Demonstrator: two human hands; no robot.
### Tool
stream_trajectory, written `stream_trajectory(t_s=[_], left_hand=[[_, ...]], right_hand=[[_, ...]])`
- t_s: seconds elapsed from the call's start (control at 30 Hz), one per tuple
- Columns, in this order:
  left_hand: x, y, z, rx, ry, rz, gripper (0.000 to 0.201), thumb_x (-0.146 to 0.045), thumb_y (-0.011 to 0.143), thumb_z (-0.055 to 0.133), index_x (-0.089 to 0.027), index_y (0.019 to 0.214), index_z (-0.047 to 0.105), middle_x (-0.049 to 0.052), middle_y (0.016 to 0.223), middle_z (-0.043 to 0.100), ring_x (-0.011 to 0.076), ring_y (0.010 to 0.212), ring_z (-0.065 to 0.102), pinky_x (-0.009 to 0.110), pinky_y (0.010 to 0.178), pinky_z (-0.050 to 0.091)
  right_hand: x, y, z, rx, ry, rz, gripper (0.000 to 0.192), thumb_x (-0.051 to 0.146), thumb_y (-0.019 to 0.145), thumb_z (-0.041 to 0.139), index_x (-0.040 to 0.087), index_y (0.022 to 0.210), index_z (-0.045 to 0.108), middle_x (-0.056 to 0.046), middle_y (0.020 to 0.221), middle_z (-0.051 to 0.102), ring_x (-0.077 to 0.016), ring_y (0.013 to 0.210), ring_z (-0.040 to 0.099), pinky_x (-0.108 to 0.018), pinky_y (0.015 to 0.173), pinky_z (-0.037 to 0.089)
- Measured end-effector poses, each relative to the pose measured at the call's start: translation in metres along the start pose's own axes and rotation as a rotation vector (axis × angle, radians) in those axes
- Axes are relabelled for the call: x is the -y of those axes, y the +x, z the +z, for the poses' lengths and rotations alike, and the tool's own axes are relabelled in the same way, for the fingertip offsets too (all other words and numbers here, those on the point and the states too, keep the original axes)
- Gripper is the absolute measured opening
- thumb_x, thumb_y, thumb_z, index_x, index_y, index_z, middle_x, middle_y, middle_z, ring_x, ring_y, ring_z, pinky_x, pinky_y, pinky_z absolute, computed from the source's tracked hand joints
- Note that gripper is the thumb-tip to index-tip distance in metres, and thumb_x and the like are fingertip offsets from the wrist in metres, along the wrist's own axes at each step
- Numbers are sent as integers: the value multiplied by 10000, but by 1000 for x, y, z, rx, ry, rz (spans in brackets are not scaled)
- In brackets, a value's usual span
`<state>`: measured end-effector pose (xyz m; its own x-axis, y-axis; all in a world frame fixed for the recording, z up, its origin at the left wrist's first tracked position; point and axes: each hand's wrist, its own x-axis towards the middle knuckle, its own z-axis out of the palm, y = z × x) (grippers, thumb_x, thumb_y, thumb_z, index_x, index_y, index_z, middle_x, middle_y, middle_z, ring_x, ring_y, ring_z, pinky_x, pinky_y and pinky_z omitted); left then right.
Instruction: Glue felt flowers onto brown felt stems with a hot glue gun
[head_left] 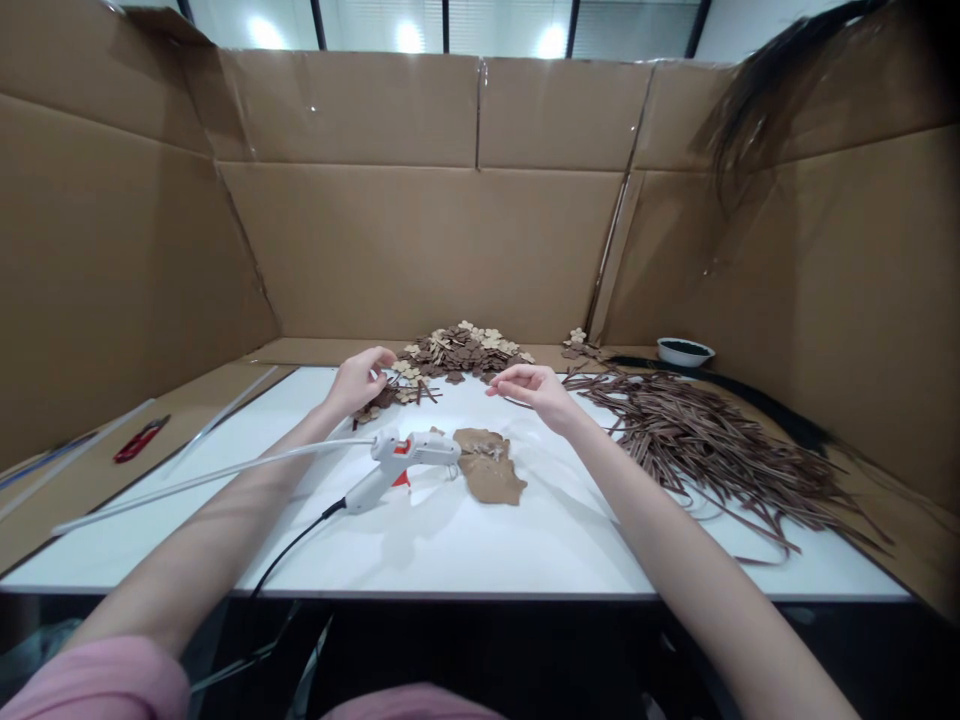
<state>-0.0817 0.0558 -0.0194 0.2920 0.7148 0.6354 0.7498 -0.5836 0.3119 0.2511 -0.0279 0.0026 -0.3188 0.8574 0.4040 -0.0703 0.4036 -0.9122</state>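
My left hand point(362, 381) hovers at a small group of brown and cream flower-shaped pieces point(409, 374), its fingers curved and the thumb apart from them. I see nothing in it. My right hand point(534, 390) is closed in a pinch above the white board point(480, 555). Whatever its fingertips hold is too small to make out; a thin dark line shows just below them. Between my forearms, a white hot glue gun point(390, 468) with a long glue stick in its back stands with its nozzle beside an irregular brown patch point(491, 475) that carries pale, shiny glue.
A larger heap of flower-shaped pieces point(465, 352) lies at the back. Many brown strips point(697, 445) spread over the right side, near a white bowl point(685, 352) with dark contents. A red cutter point(141, 440) lies at left. Cardboard walls point(420, 250) enclose the workspace.
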Motion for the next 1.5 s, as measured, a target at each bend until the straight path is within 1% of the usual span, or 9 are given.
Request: stream_trajectory(t_s=[0.13,0.4,0.67,0.9,1.03,1.17,1.3,1.4,1.5], left_hand=[[-3,0,0,2,-20,4,334,-143,713,478,-194,1022,592,44,986,686,171,751,635,282,699,508],[-6,-2,1,23,-41,-1,395,-142,717,470,-192,1099,556,57,1009,681,178,805,638,288,719,509],[-6,-2,1,34,-43,-1,443,-134,714,482,-202,1151,513,44,994,674,154,708,613,282,694,498],[-6,-2,1,41,-43,-9,414,-161,743,485,-203,1154,509,52,1011,677,163,736,621,285,704,497],[-8,-2,2,60,-41,-4,357,-239,802,488,-205,1157,507,54,1016,679,165,730,622,290,708,492],[-11,-2,2,68,-42,-1,339,-284,827,486,-204,1156,507,57,1008,683,164,726,625,289,709,490],[-12,-2,1,76,-53,5,340,-302,838,481,-201,1162,505,62,1016,684,172,766,636,286,715,489],[-12,-3,1,85,-58,7,338,-306,844,479,-201,1164,503,64,1024,682,177,786,638,283,715,487],[-12,-3,1,93,-55,4,338,-301,842,485,-204,1165,500,59,1014,681,174,758,634,285,712,485]], right_hand=[[-1,-1,-2,27,-26,63,355,374,587,823,169,855,713,-68,820,741,-190,807,703,-340,811,526],[-5,1,-3,-11,-121,112,340,355,498,860,155,691,663,-21,630,678,-144,593,639,-290,628,526],[-5,-1,-3,183,-72,95,321,404,683,755,142,855,686,-85,787,731,-189,801,693,-345,826,495],[-8,0,-1,86,-102,216,373,268,442,876,133,721,670,-39,648,702,-182,684,685,-315,713,522],[-8,0,0,58,-131,242,371,257,406,886,137,648,631,-11,577,669,-142,570,638,-271,618,498],[-9,1,-1,101,-169,193,334,316,484,860,144,672,644,-12,587,665,-131,557,616,-252,581,478],[-8,-1,0,202,-164,131,314,387,643,771,142,815,678,-49,682,701,-156,662,657,-279,673,502],[-7,-2,0,286,-144,136,308,391,716,718,140,887,666,-71,735,718,-174,740,679,-300,740,503],[-8,-3,0,354,-138,201,349,361,686,746,148,945,650,-64,721,722,-177,728,684,-295,727,505]])
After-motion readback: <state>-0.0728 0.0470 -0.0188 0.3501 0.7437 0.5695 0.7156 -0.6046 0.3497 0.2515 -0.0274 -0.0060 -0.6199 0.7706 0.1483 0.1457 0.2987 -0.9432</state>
